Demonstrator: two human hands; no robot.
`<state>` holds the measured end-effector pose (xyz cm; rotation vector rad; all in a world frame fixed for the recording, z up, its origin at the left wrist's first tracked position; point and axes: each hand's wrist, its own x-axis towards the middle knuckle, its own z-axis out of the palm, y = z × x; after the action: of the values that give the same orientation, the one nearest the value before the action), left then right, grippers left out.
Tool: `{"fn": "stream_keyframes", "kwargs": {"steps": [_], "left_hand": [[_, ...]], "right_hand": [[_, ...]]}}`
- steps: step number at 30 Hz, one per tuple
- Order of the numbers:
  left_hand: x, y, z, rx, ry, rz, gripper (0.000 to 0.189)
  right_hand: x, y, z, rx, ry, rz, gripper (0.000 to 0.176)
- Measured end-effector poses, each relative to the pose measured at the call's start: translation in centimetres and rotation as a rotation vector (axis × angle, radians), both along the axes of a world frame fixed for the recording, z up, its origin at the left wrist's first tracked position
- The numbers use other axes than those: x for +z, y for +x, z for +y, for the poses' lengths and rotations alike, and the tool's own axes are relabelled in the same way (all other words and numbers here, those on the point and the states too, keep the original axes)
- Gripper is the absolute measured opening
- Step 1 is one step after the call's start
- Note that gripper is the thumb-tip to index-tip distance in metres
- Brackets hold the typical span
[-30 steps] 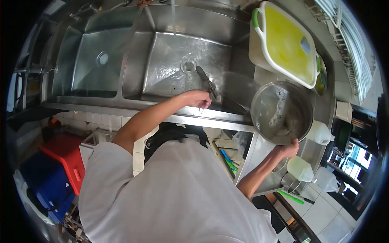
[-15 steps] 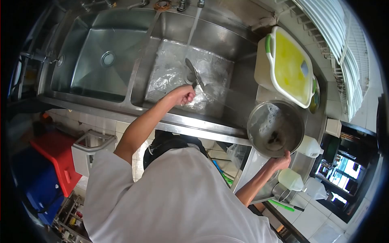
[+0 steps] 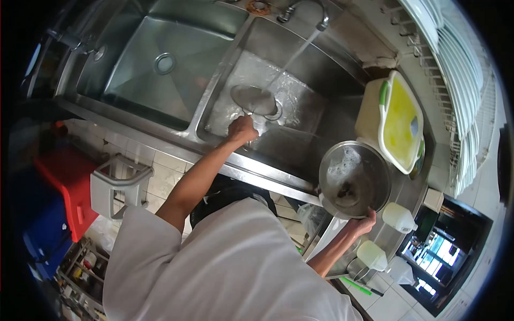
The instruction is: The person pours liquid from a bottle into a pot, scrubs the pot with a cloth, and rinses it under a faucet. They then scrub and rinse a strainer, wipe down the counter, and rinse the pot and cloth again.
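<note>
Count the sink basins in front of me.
2. The left basin has no water running; the right basin lies under the running tap, where the left hand holds a skimmer.

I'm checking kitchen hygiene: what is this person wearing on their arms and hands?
The short sleeves are white and end above the elbows, part of a loose white top. The forearms are bare. The left hand and right hand are bare too: no gloves, and no watch, bracelet or ring that I can make out.

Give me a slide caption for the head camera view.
Left hand holds a metal utensil in the sink, tap running; right hand grips the rim of a sudsy pot.
</note>
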<state>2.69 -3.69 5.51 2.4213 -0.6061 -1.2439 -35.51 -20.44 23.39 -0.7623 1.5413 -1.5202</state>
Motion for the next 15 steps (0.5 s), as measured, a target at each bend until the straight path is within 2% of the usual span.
{"fn": "stream_keyframes", "kwargs": {"steps": [2, 6, 8, 10, 12, 13, 15], "left_hand": [[-0.5, -0.9, 0.2, 0.005, -0.106, -0.033, 0.029], [0.0, -2.2, -0.9, 0.06, -0.132, -0.049, 0.021], [-0.5, -2.0, -1.1, 0.063, -0.143, -0.049, 0.02], [-1.4, -1.7, -1.7, 0.073, -0.158, -0.053, 0.018], [-2.2, -1.7, -1.8, -0.113, -0.127, -0.169, 0.014], [-2.3, -1.7, -2.0, -0.172, -0.132, -0.179, 0.019], [-4.9, -2.6, -3.0, -0.21, -0.111, -0.243, 0.018]], "right_hand": [[-0.7, 1.8, 0.0, 0.014, 0.015, 0.0, 0.027], [-2.3, 6.1, -0.7, 0.132, 0.063, -0.024, 0.025], [-2.9, 8.9, -0.9, 0.225, 0.074, -0.136, 0.023], [-3.0, 13.2, -0.4, 0.255, 0.114, -0.075, 0.018], [-4.0, 15.2, -0.7, 0.287, 0.164, -0.009, 0.015], [-5.5, 15.3, -1.2, 0.363, 0.17, 0.061, 0.016], [-6.3, 16.9, -1.6, 0.443, 0.21, 0.16, 0.026]]}}
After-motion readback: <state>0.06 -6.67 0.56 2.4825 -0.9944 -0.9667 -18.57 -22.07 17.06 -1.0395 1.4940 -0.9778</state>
